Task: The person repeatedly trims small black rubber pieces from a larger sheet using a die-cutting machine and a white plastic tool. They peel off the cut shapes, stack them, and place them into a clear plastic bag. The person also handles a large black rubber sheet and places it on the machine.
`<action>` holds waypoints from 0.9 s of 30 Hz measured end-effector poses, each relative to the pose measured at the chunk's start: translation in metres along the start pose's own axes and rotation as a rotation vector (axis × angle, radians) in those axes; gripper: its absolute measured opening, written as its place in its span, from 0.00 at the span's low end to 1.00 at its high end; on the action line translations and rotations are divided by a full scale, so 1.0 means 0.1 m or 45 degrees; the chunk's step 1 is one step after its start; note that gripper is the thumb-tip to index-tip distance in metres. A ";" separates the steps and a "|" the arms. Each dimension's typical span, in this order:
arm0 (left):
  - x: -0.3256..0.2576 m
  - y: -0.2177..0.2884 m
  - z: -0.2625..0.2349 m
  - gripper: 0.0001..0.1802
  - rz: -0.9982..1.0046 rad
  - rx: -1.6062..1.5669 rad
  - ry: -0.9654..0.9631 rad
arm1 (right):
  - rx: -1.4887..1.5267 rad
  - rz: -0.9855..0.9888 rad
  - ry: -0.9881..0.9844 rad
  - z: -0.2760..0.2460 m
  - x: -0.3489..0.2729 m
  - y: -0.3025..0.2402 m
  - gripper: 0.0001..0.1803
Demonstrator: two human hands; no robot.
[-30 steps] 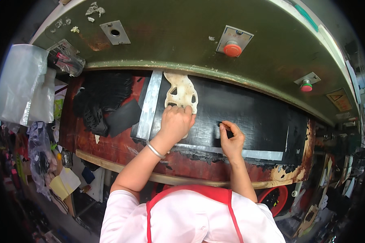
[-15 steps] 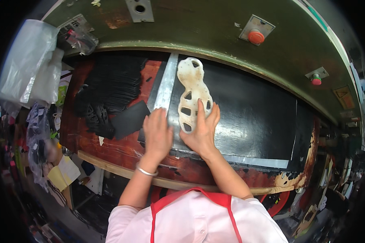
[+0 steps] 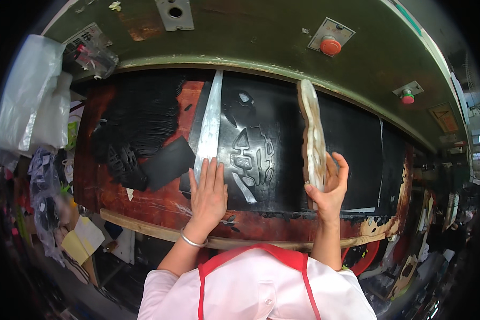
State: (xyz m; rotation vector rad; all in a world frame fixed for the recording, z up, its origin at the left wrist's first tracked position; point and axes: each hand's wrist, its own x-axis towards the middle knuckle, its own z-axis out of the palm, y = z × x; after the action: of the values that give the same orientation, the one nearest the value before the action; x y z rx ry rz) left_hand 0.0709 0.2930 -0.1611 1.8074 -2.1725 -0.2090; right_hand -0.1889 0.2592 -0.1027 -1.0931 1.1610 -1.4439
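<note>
In my right hand [image 3: 329,188] is a white sole-shaped cutting die [image 3: 314,136], gripped near its closer end between thumb and fingers. It stands tipped up on its long edge, so its holes are out of sight. To its left, sole-shaped cut outlines with small openings [image 3: 255,157] mark the black sheet [image 3: 349,154]. My left hand [image 3: 209,198] lies flat, fingers stretched, at the near end of a shiny grey strip [image 3: 210,114] of the sheet. A narrow shiny sliver [image 3: 244,188] lies close to those fingers.
Left of the sheet, a loose dark rectangular piece [image 3: 168,162] and a pile of black cut strips [image 3: 141,109] rest on the red-brown board [image 3: 96,181]. A green machine beam [image 3: 250,37] with a red button [image 3: 330,46] spans the far side. Plastic bags [image 3: 29,96] hang at left.
My right hand has carried the die to the right and turned it from flat onto its edge, uncovering the cut outlines. My left hand stays by the grey strip, now lying flatter.
</note>
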 end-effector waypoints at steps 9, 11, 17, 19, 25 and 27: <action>0.43 -0.01 -0.01 0.29 -0.024 0.090 0.039 | -1.192 -0.325 -0.053 0.19 0.27 0.44 0.50; 0.62 -0.05 0.01 0.28 -0.050 0.066 0.109 | -1.105 -0.341 -0.008 0.25 0.49 0.53 0.51; 1.25 -0.29 0.22 0.24 -0.080 -0.006 0.316 | -1.029 -0.410 -0.136 0.17 1.23 0.62 0.57; 1.45 -0.36 0.22 0.23 -0.078 -0.123 0.365 | -0.759 -0.264 -0.024 -0.03 1.35 0.57 0.55; 1.33 -0.16 0.07 0.20 -0.121 -0.099 0.472 | -0.863 -0.511 0.858 -1.20 2.02 -0.12 0.39; 1.19 -0.02 0.10 0.18 -0.070 -0.130 0.428 | -1.366 -0.681 0.884 -1.43 2.29 -0.35 0.41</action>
State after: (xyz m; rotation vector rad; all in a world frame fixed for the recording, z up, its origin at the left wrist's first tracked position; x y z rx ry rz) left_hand 0.0502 0.1757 -0.1545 1.7065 -1.8490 -0.0240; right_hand -0.3676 0.0558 -0.0722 -1.7707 2.4406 -1.6746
